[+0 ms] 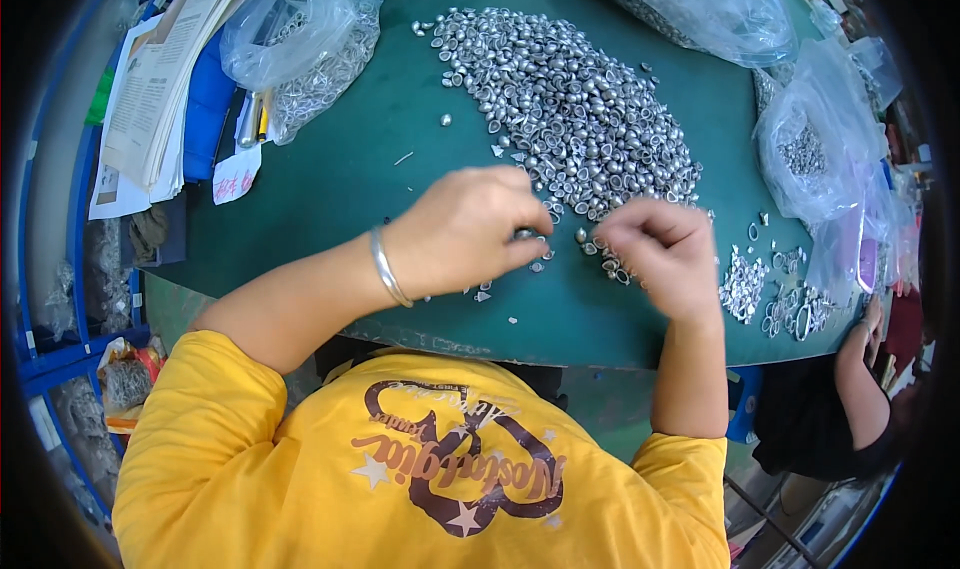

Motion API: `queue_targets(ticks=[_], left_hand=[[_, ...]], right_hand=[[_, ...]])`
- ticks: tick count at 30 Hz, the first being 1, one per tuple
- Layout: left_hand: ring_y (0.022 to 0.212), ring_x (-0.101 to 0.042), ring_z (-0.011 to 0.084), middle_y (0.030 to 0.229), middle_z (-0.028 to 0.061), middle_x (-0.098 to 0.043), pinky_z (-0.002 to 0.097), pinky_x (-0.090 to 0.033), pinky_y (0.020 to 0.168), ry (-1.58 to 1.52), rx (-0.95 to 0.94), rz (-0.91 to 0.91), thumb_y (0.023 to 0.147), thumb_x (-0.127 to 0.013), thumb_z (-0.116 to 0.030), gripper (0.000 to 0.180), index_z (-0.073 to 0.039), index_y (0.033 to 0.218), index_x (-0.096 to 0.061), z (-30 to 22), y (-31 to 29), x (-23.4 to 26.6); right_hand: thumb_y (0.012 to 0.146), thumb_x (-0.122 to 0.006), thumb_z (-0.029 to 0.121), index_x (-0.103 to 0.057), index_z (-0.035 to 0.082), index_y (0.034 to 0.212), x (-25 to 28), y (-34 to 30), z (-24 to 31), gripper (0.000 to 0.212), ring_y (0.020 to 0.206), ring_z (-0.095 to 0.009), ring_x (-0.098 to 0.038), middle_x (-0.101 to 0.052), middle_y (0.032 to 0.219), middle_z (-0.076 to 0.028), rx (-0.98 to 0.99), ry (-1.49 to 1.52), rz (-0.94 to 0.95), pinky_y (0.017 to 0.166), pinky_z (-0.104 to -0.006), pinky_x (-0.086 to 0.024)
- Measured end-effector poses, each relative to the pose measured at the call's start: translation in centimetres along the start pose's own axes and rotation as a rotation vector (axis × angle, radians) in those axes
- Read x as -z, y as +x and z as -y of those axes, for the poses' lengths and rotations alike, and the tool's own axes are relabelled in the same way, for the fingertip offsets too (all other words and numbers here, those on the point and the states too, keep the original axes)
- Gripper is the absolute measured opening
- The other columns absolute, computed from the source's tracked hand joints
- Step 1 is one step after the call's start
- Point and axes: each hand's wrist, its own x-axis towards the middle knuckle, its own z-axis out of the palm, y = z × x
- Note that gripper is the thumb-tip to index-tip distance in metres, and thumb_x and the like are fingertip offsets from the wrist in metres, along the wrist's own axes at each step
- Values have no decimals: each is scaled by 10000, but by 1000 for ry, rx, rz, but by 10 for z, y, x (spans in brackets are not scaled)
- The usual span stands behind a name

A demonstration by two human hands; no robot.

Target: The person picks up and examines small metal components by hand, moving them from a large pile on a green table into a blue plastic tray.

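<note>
A big heap of small silvery domed metal pieces (580, 109) spreads over the green table (350, 204). My left hand (465, 224), with a silver bangle (388, 269) on its wrist, is at the heap's near left edge. Its thumb and fingers pinch a small domed metal piece (524, 234). To its right, my right hand (665, 254) is closed over the near edge of the heap, thumb and forefinger together. Whatever lies between those fingers is hidden. A few loose pieces (590, 249) lie beside its fingertips.
Small piles of flat metal bits (742, 287) and ring-like parts (795, 309) lie at the right. Clear plastic bags of metal parts (320, 79) stand at the left, back and right. Papers (165, 79) hang at the left edge. Another person's arm (862, 379) rests at the far right.
</note>
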Motion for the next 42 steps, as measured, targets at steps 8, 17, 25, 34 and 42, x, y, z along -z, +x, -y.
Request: queue_targets(ticks=[8, 17, 25, 34, 42], left_hand=[[586, -528, 181, 651, 33, -524, 290, -432, 520, -298, 184, -73, 729, -637, -42, 37, -32, 752, -610, 4, 1, -3], [537, -482, 86, 677, -5, -540, 217, -388, 490, -493, 446, -143, 738, -622, -55, 53, -24, 780, -614, 24, 4, 6], [656, -553, 247, 691, 76, -522, 338, -454, 569, 126, -29, -132, 684, -678, -60, 91, -65, 772, -654, 22, -2, -10], [658, -549, 254, 693, 83, -516, 339, -455, 572, 54, -25, -144, 687, -673, -50, 88, -56, 769, -643, 21, -2, -11], [592, -490, 98, 714, -2, -529, 222, -394, 512, -468, 296, -101, 719, -660, -59, 86, -41, 788, -612, 15, 4, -3]], right_hand=[[741, -638, 47, -642, 29, 793, -22, 1, -2, 55, 559, -223, -578, -596, 680, -109, 218, -409, -1, 514, -297, -464], [732, -663, 109, -634, 64, 792, -33, 6, -3, 81, 548, -240, -571, -592, 675, -98, 352, -855, 28, 519, -322, -473], [780, -601, 57, -616, -21, 768, -8, 25, 11, 81, 533, -61, -503, -566, 615, -8, -286, 141, -75, 457, -200, -382], [730, -636, 72, -645, 46, 822, -28, 23, 4, 97, 640, -278, -600, -615, 738, -134, 222, -930, 29, 582, -331, -483], [736, -647, 46, -632, -12, 809, 18, 24, 4, 94, 509, -52, -485, -599, 694, -18, -189, 660, 36, 469, -199, -394]])
